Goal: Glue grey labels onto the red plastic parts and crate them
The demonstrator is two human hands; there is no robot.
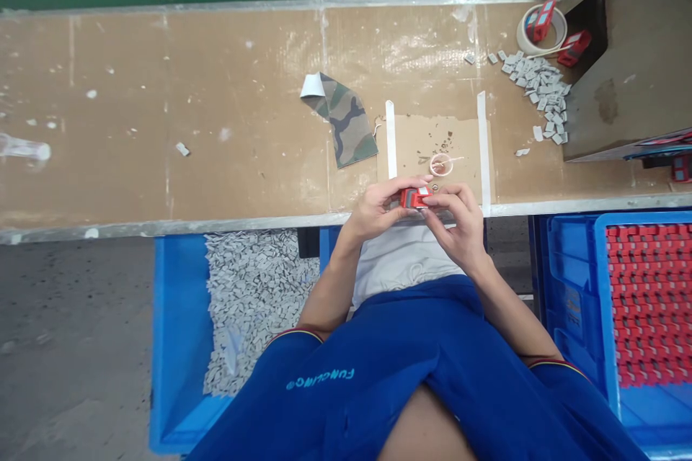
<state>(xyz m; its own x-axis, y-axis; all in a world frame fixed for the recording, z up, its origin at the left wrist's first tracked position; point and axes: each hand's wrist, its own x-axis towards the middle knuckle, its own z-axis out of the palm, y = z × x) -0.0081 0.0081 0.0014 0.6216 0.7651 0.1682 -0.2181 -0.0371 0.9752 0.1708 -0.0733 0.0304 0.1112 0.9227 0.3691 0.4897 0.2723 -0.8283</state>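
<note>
Both our bare hands hold one small red plastic block [415,197] just over the near edge of the tan cardboard-covered tabletop [162,122]: our left hand [375,207] grasps its left end, our right hand [453,220] its right end, its long axis lying left to right.

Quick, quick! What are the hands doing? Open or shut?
Left hand: closed, holding the red part.
Right hand: closed, holding the same red part.
</note>
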